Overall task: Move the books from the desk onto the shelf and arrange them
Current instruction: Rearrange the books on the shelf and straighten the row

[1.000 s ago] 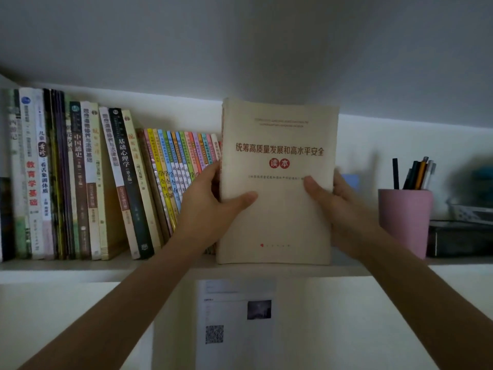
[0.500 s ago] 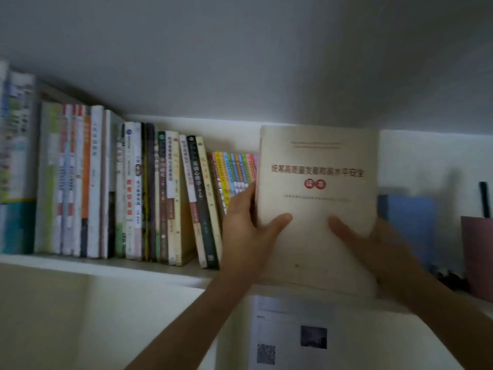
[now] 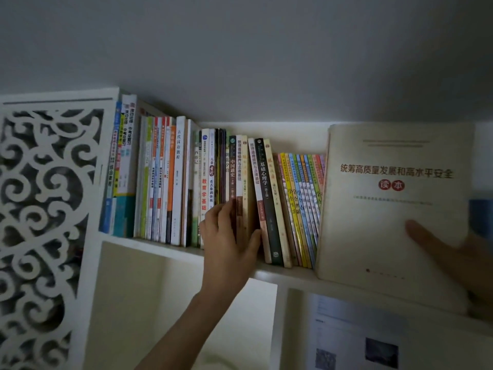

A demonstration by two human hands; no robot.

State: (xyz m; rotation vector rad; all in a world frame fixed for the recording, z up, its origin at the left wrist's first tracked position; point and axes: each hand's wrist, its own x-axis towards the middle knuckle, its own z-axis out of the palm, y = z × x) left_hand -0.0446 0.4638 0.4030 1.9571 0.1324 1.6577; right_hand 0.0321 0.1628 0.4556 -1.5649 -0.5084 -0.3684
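Note:
A large beige book (image 3: 392,236) with a red round mark on its cover stands upright on the white shelf (image 3: 165,249), cover towards me, at the right end of the row of books (image 3: 170,182). My right hand (image 3: 464,265) holds it at its right edge, thumb across the cover. My left hand (image 3: 229,247) lies on the spines in the middle of the row, fingers fairly straight against a dark spine and thumb spread to the right beside the leaning books. The thin colourful books (image 3: 301,204) next to the beige book lean left.
A white carved lattice panel (image 3: 40,209) closes the shelf's left end. A printed sheet (image 3: 354,337) with a QR code hangs under the shelf at the right. Something blue (image 3: 480,214) shows behind the beige book. An open compartment lies below the shelf.
My left hand has let go of the beige book and moved left onto the spines of the row. My right hand alone holds the book. The view has swung left.

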